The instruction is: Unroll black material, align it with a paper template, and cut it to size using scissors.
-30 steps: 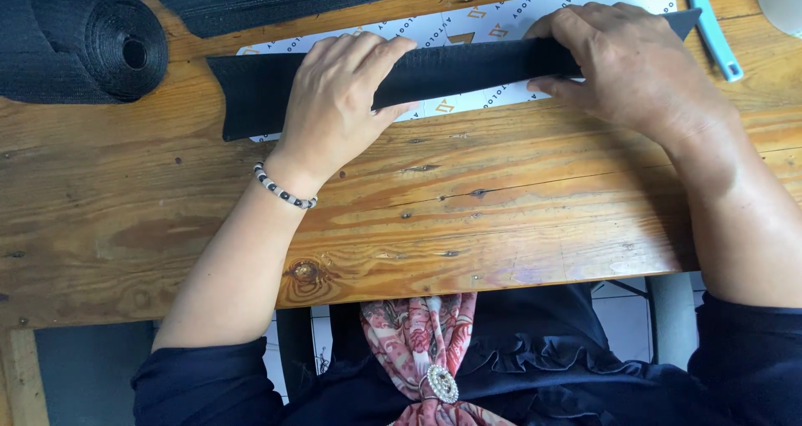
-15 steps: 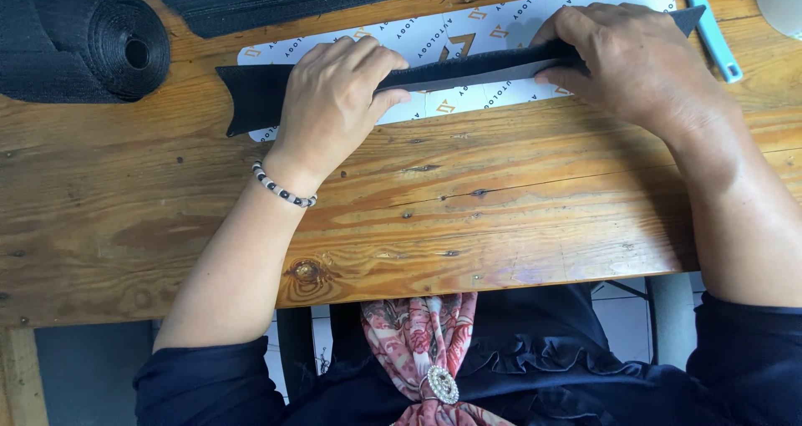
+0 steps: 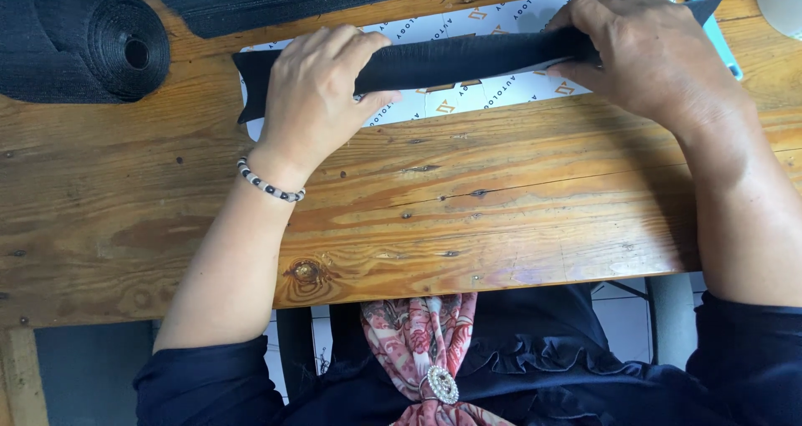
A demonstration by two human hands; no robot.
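Now both hands are folding a black fabric strip [image 3: 468,58] lengthwise along the far edge of the wooden table [image 3: 468,217], over a white printed card [image 3: 468,100] lying beneath it. The left hand [image 3: 313,100] is pressing flat and open on the strip near its left end, while the right hand [image 3: 652,58] is pinching the folded edge toward the right end. Judging by this, the fold is being creased, and finishing it is calling for even pressure along the whole strip so the edges stay aligned.
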